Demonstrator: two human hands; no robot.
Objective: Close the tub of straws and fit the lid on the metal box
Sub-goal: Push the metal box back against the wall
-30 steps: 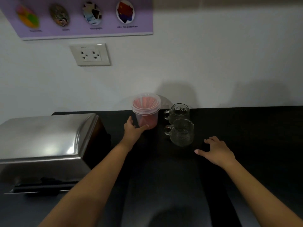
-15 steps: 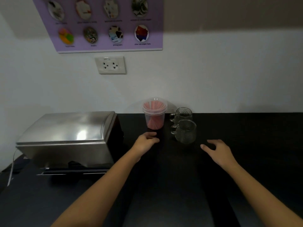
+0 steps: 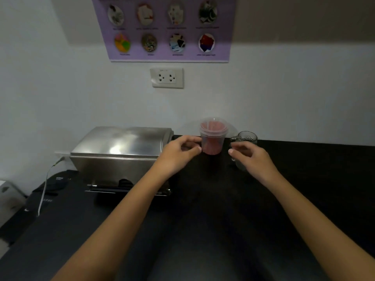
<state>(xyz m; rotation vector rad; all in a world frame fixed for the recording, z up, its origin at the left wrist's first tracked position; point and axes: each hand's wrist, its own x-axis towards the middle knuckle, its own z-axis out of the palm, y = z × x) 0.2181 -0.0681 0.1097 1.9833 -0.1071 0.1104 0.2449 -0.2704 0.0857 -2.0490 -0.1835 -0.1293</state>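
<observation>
A clear plastic tub of pink straws [image 3: 213, 138] stands upright at the back of the black counter, a clear lid resting on its rim. My left hand [image 3: 178, 155] hovers just left of the tub, fingers curled loosely, holding nothing. My right hand [image 3: 251, 157] hovers right of the tub, in front of the glass mugs, fingers apart and empty. The metal box [image 3: 119, 153] sits at the left against the wall with its domed steel lid [image 3: 123, 140] on top.
Two glass mugs [image 3: 246, 138] stand right of the tub, the nearer one mostly behind my right hand. A white cable [image 3: 45, 185] runs down left of the box. A wall socket [image 3: 166, 78] and a purple poster [image 3: 168, 29] hang above.
Both hands have lifted off the counter and come towards the tub, one on each side. The view has pulled back and shifted, showing more of the wall.
</observation>
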